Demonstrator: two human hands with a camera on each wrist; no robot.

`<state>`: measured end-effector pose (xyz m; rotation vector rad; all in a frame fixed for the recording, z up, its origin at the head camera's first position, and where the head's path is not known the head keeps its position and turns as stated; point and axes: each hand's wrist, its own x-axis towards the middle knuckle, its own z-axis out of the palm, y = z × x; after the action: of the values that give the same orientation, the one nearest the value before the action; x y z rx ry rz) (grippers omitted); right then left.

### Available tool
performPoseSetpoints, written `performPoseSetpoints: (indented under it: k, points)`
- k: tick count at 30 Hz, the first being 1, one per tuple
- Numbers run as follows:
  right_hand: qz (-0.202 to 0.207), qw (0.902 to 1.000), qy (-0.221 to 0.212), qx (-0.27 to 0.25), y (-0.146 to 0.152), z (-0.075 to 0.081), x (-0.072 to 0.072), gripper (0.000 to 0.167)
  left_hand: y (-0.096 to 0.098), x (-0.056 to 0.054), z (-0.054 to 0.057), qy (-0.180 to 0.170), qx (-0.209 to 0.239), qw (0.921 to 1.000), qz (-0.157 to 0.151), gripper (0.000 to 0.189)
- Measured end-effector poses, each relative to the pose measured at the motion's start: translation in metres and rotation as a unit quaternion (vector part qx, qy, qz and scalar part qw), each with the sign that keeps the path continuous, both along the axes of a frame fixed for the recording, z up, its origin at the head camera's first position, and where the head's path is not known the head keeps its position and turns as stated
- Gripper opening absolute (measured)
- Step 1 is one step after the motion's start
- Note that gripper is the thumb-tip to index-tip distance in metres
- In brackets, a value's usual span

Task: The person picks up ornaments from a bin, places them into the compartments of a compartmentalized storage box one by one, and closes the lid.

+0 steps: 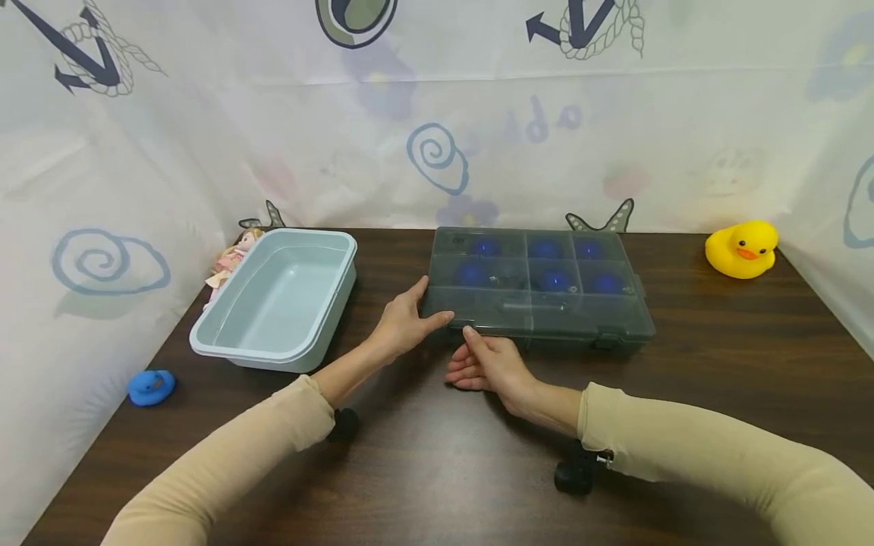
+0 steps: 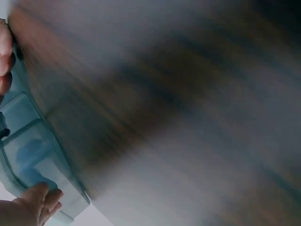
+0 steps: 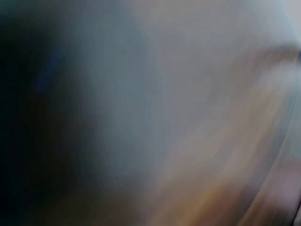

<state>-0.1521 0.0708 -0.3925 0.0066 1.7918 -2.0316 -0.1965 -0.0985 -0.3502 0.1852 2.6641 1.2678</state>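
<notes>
A dark translucent compartment box (image 1: pixel 492 299) with a lid lies on the table, with several round blue things (image 1: pixel 546 249) showing through. My left hand (image 1: pixel 403 322) spreads at its front left corner, thumb along the front edge and fingers by the left side. In the left wrist view, fingers (image 2: pixel 40 200) touch the box's wall (image 2: pixel 61 155). My right hand (image 1: pixel 498 371) is at the front edge left of centre, thumb tip against the lid's rim and the other fingers loosely bent below. The right wrist view is mostly blurred.
Left of the box stands a pale blue basin (image 1: pixel 324 322), with a doll (image 1: pixel 232 258) behind its left side. A small blue duck (image 1: pixel 152 387) sits near the left table edge. A yellow rubber duck (image 1: pixel 742 250) stands at the back right. Patterned white cloth (image 1: pixel 505 136) hangs behind.
</notes>
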Motion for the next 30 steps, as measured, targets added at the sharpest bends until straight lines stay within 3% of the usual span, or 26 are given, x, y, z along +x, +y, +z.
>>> performPoseSetpoints:
  k: [4,8,11,15,19,24,30]
  points:
    - [0.035,0.9993,-0.001,0.013,0.02,-0.002,0.004,0.046,0.003,-0.002,-0.003,0.015,-0.017,0.9996,-0.016,0.086]
    - [0.047,0.9986,0.008,0.02,0.046,-0.003,0.008,0.038,0.012,-0.006,0.006,0.109,-0.002,0.9934,-0.034,0.08]
    - [0.046,0.9987,0.009,0.018,0.067,-0.004,0.013,0.033,0.03,-0.009,0.014,0.171,0.031,0.9815,-0.08,0.066]
    - [0.036,0.9992,0.01,0.012,0.095,-0.005,0.021,0.027,0.069,-0.01,0.016,0.17,0.051,0.9676,-0.18,0.05]
    - [0.011,0.9998,0.011,0.014,0.122,-0.006,0.029,0.024,0.11,-0.012,0.013,0.163,0.037,0.9545,-0.247,0.044]
    - [-0.032,0.9993,0.018,0.006,0.15,-0.007,0.037,0.022,0.144,-0.015,0.008,0.171,0.02,0.9441,-0.281,0.041]
    - [-0.08,0.9964,0.023,-0.017,0.174,-0.007,0.043,0.024,0.167,-0.018,0.002,0.198,-0.03,0.9317,-0.303,0.04]
